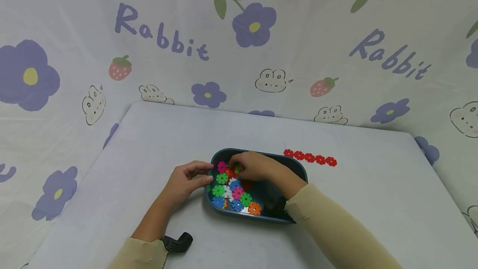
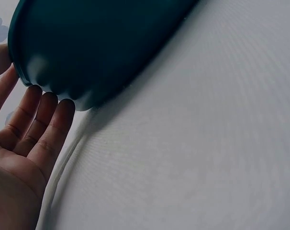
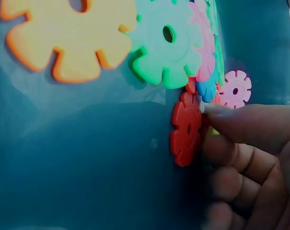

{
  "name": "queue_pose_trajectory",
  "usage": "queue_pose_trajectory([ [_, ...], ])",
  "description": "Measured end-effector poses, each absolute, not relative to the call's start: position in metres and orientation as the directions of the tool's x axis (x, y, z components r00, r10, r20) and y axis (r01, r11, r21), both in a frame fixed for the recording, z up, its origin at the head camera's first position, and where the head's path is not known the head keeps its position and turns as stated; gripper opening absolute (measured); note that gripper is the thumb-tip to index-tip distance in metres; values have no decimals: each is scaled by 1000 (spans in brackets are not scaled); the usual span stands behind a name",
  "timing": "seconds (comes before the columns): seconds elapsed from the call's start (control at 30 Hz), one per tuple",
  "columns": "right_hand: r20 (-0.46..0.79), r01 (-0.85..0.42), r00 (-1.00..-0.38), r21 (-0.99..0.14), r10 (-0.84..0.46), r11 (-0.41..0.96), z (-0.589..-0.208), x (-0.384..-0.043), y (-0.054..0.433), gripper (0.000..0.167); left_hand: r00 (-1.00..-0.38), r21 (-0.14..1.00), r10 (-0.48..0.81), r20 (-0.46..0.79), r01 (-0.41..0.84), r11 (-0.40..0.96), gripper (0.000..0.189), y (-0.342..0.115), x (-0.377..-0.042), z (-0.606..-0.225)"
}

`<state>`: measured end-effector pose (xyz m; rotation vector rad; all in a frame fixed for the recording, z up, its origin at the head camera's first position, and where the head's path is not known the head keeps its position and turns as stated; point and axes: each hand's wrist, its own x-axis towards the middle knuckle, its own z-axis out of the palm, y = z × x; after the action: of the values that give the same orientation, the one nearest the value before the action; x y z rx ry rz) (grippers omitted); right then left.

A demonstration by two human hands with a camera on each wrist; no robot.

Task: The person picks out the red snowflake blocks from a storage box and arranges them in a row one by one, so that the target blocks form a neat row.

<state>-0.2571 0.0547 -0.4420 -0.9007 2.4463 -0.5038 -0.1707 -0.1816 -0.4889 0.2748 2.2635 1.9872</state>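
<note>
A dark teal tray (image 1: 269, 218) holds a pile of flower-shaped plastic discs. Green (image 1: 222, 178), pink (image 1: 237, 193), blue (image 1: 237, 205) and orange discs (image 1: 254, 208) lie mostly in its left half. My right hand (image 1: 255, 166) reaches into the tray, its fingers bent among the discs. In the right wrist view, thumb and forefinger are close together beside a red disc (image 3: 186, 129); whether they pinch a piece is hidden. My left hand (image 1: 186, 179) touches the tray's left end. In the left wrist view its extended fingers (image 2: 51, 132) rest against the outer wall.
Behind the tray, to the right, a row of several red discs (image 1: 309, 157) lies on the white table (image 1: 373, 202). A black wrist device (image 1: 178, 243) sits at my left sleeve. Printed cloth (image 1: 224, 57) hangs behind the table.
</note>
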Motion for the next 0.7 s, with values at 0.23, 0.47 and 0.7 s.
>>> queue_pose_trajectory([
  [0.23, -303, -519, -692, -423, -655, 743, -443, -256, 54, 33, -977, 992, 212, 25, 51, 118, 35, -181, -170, -488],
  [0.47, -296, -518, -691, -433, -660, 737, -441, -255, 53, 30, -976, 993, 214, 27, 51, 107, 35, -181, -170, -488],
  [0.7, -299, -482, -672, -518, -677, 707, -444, -256, 55, 23, -977, 993, 213, 19, 43, 106, 36, -181, -171, -489],
])
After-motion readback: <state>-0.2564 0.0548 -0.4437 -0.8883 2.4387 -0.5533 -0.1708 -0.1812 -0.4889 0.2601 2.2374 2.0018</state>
